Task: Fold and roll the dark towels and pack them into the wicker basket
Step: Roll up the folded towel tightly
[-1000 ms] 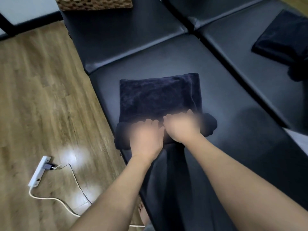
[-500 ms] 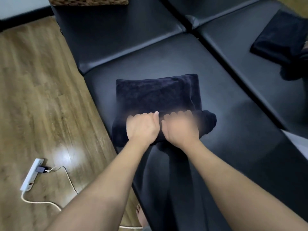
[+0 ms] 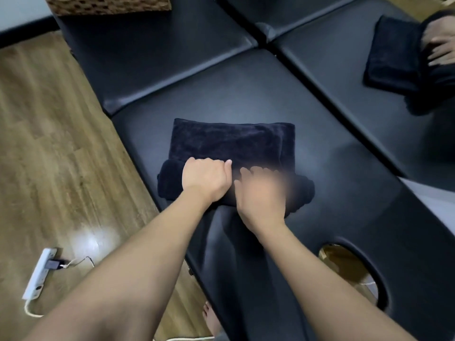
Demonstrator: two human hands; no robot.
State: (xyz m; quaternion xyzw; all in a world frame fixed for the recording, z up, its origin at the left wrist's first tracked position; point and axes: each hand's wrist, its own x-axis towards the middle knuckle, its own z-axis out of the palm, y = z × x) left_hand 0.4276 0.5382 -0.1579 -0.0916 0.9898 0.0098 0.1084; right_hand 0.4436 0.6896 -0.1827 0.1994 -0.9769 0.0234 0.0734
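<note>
Both hands on the dark towel (image 3: 231,143) atop the black massage bed (image 3: 320,148) — left hand (image 3: 205,179) curled round the rolled near edge, right hand (image 3: 261,193) blurred, fingers gripping the roll beside it

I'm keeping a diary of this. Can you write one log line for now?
step: rolling | towel: half rolled | left hand: grips roll | right hand: on roll, blurred | wicker basket: far end

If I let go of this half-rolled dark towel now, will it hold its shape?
Probably not. The dark towel looks soft and plush, so the rolled end under the left hand and right hand would likely loosen. Lifted, it should droop rather than stay stiff.
</note>
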